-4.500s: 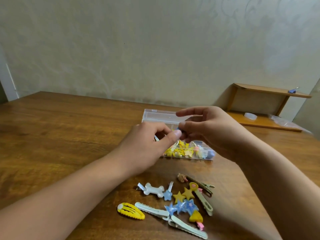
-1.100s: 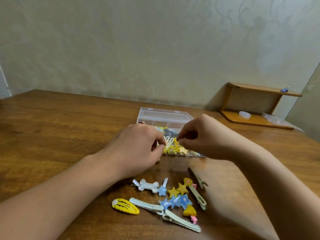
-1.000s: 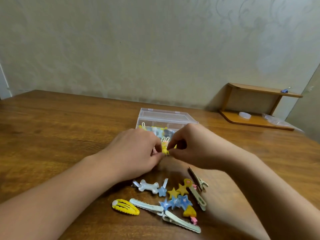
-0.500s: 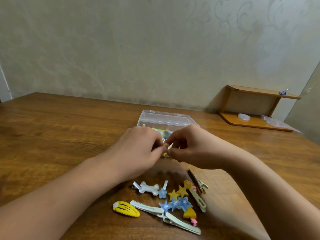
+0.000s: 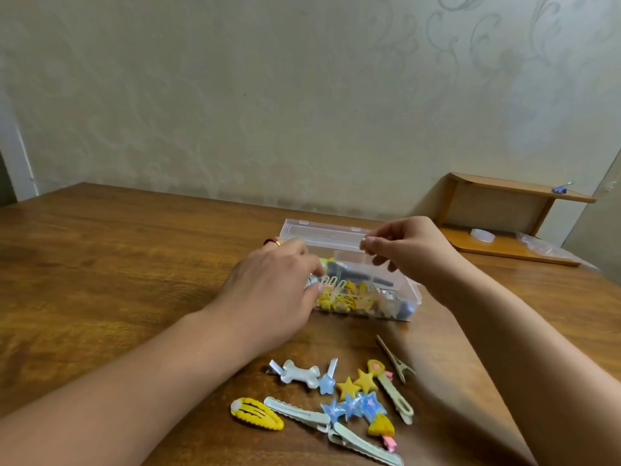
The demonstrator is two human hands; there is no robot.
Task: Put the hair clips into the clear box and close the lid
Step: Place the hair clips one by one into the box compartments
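Fingertips of my right hand (image 5: 403,245) are pinched together on something small and pale above the clear box (image 5: 386,307), too tiny to name; my left hand (image 5: 272,287) rests curled at the box's left end, fingers reaching in among the clips, and I cannot tell whether it grips one; the box sits open on the tabletop (image 5: 117,264), its lid (image 5: 322,235) tilted back, partly filled with yellow and blue clips; nearer me a loose pile of hair clips (image 5: 346,398) waits; I judge the job roughly half done, lid last.
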